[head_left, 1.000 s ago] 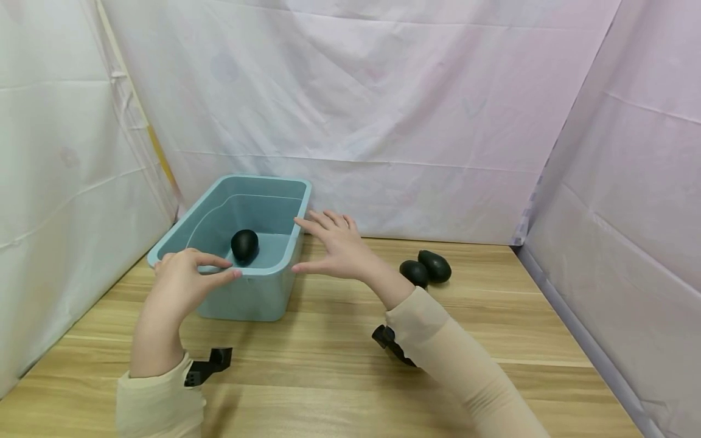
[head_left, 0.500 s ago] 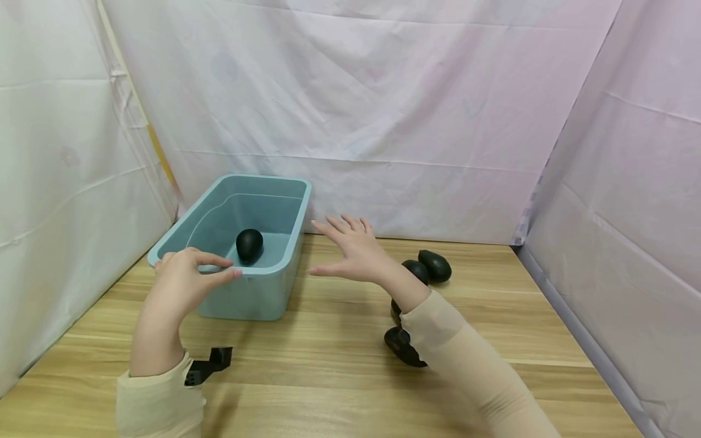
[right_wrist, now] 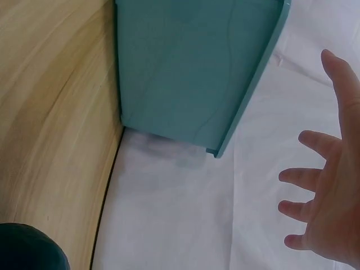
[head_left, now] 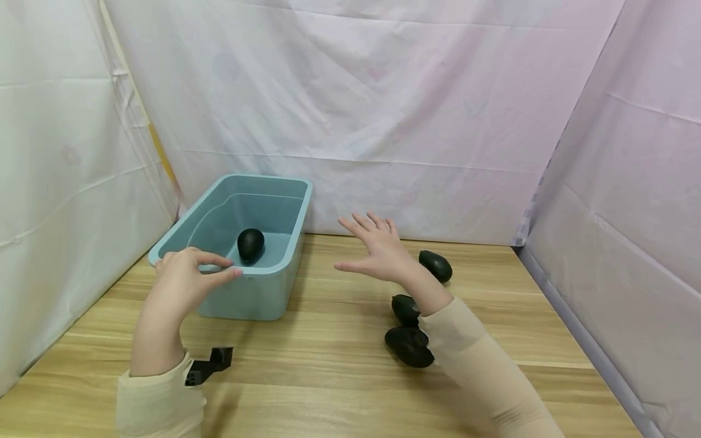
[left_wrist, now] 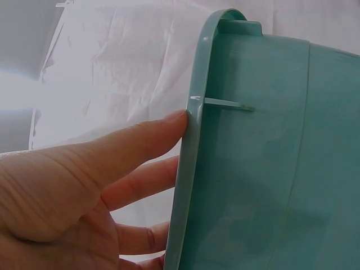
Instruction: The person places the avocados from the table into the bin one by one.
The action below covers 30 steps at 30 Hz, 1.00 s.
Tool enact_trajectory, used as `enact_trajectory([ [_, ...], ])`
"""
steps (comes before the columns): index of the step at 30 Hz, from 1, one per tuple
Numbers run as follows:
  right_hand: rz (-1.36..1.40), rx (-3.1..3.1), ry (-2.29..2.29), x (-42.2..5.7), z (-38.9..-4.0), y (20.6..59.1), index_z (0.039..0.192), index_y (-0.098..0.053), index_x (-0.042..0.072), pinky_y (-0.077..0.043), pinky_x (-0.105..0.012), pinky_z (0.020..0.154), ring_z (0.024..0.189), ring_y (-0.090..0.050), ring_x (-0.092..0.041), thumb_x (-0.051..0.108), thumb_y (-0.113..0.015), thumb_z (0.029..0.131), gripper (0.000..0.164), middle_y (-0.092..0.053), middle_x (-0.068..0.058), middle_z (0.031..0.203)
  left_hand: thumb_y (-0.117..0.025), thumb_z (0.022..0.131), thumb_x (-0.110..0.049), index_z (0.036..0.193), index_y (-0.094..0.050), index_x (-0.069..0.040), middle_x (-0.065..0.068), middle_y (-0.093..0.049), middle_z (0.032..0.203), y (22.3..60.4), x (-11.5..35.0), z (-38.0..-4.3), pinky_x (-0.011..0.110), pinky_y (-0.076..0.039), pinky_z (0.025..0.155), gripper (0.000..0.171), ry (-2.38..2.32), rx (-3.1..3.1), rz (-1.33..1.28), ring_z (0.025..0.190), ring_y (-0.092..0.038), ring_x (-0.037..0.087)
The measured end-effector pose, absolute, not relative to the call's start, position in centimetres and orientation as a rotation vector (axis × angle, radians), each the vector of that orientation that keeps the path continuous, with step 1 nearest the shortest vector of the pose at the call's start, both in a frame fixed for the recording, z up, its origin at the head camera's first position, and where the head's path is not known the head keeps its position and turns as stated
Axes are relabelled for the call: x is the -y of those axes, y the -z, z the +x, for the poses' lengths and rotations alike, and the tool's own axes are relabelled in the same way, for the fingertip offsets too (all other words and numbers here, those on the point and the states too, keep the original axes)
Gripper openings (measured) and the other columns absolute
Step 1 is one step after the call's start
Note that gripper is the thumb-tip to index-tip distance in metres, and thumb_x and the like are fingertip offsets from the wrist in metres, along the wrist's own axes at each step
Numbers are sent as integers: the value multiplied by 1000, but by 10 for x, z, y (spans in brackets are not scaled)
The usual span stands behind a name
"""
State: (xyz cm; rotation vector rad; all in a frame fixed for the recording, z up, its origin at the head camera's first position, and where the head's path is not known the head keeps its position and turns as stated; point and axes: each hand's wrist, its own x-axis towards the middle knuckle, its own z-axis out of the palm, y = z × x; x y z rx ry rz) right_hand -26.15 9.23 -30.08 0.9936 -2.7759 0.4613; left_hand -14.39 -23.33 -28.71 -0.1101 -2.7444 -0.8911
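A light blue-green plastic bin (head_left: 263, 295) stands at the left of the table. A dark avocado (head_left: 251, 246) lies inside it, towards the near end. My left hand (head_left: 183, 280) grips the bin's near rim with thumb and fingers; the left wrist view shows the thumb tip (left_wrist: 177, 121) right at the rim. Away from the bin on its right, my right hand (head_left: 380, 252) is raised, fingers spread and nothing held. Near its forearm lie more dark avocados: one at the back (head_left: 435, 266), one in the middle (head_left: 405, 309) and one nearer (head_left: 408, 348), partly hidden by the sleeve.
The wooden table (head_left: 306, 377) carries everything. White cloth sheets (head_left: 383, 109) hang close behind it and at both sides. A black camera mount (head_left: 210, 366) sits on the left wrist. In the right wrist view, part of an avocado (right_wrist: 31, 247) shows at lower left.
My right hand has moved right, away from the bin's side, uncovering nearer avocados and covering one farther back. The avocado in the bin has shifted slightly right. My left hand stays put.
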Motion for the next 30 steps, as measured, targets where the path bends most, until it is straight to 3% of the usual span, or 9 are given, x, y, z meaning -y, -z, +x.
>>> enact_trajectory([
  [30, 865, 2759, -575, -153, -268, 297, 153, -23, 30, 2, -63, 107, 143, -3, -34, 63, -63, 82, 88, -16, -6, 158, -78, 82, -26, 99, -75, 0, 24, -59, 105, 289, 230, -141, 76, 4, 96, 31, 914, 2671, -118, 106, -38, 50],
])
